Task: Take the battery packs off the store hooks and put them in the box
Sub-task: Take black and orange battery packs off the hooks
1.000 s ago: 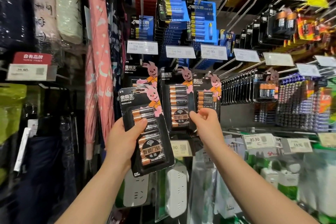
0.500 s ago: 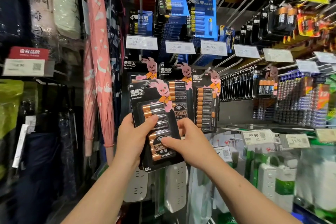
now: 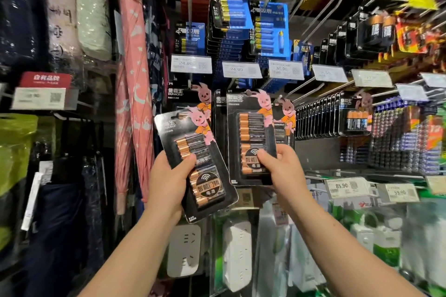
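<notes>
1. Store aisle, crowded pegboard wall of hanging goods ahead; no box in view, so I can't tell where the drop goes.
2. Nearest: my left hand (image 3: pixel 169 183) grips a black carded pack of copper-top batteries with a pink bunny (image 3: pixel 196 164), thumb across the front, fingers behind. Pack is tilted and free of any hook.
3. My right hand (image 3: pixel 281 169) pinches the lower edge of a second black bunny battery pack (image 3: pixel 251 137), thumb on its face. It sits in front of the hanging row; whether its hole has left the peg, I cannot tell.
4. Risk: if it is on the peg, pulling down rather than straight out could tear the card or drag the pack behind (image 3: pixel 284 123) off too.
5. Risk: both hands full, low one-edge pinch, so the right pack could swing and slip.
6. Farther: blue battery packs (image 3: pixel 270 29) and white price tags (image 3: pixel 241 69) above.
7. Versus half a second ago: right hand has moved off the left pack onto the second one; left pack moved left.
</notes>
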Motion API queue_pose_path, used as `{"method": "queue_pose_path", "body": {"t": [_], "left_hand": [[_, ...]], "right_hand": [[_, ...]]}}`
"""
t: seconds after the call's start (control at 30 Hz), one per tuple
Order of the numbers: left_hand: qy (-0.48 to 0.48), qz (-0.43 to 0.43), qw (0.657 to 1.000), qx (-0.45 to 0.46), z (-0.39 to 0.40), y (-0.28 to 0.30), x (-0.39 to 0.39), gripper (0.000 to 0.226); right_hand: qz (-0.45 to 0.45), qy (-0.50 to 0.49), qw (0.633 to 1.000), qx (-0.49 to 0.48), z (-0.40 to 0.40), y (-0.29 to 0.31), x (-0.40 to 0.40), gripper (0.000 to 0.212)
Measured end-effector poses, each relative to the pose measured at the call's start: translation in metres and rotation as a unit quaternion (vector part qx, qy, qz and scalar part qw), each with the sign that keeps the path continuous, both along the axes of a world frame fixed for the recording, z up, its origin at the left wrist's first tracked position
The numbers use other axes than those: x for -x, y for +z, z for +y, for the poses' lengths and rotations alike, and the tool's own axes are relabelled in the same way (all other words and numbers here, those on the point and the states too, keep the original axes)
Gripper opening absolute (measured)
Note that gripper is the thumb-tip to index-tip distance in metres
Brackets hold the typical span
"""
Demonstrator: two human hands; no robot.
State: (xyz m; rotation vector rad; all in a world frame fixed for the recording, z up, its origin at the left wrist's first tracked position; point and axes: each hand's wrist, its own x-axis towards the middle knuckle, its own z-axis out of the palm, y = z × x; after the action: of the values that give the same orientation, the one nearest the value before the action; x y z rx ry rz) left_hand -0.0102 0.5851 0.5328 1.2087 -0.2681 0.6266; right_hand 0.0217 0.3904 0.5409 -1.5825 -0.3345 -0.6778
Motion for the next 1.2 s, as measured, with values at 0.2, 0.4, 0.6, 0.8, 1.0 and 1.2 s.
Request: {"method": "queue_pose_path", "body": {"t": [0.2,0.4,0.6,0.8,1.0,1.2], "left_hand": [[0.001,-0.013,1.0,0.024,0.004,0.0,0.001,0.019],[-0.005,-0.015,0.997,0.08,0.005,-0.007,0.002,0.02],[-0.004,-0.011,0.997,0.075,0.007,-0.01,0.003,0.018],[-0.001,-0.008,0.998,0.058,0.005,-0.01,0.0,0.017],[0.009,-0.015,0.999,0.039,0.008,-0.007,0.003,0.018],[0.005,-0.032,0.999,0.025,0.002,-0.002,0.004,0.019]], "right_hand": [[-0.017,0.011,1.0,0.007,0.001,0.017,-0.003,0.041],[-0.006,0.011,1.0,0.017,0.01,0.023,-0.013,0.066],[0.045,0.035,0.998,0.017,0.016,0.02,-0.03,0.042],[0.094,0.049,0.994,0.009,0.024,0.02,-0.051,0.066],[0.061,0.028,0.996,0.05,0.017,0.013,-0.043,0.043],[-0.058,-0.03,0.987,0.147,0.017,-0.009,0.012,0.044]]}}
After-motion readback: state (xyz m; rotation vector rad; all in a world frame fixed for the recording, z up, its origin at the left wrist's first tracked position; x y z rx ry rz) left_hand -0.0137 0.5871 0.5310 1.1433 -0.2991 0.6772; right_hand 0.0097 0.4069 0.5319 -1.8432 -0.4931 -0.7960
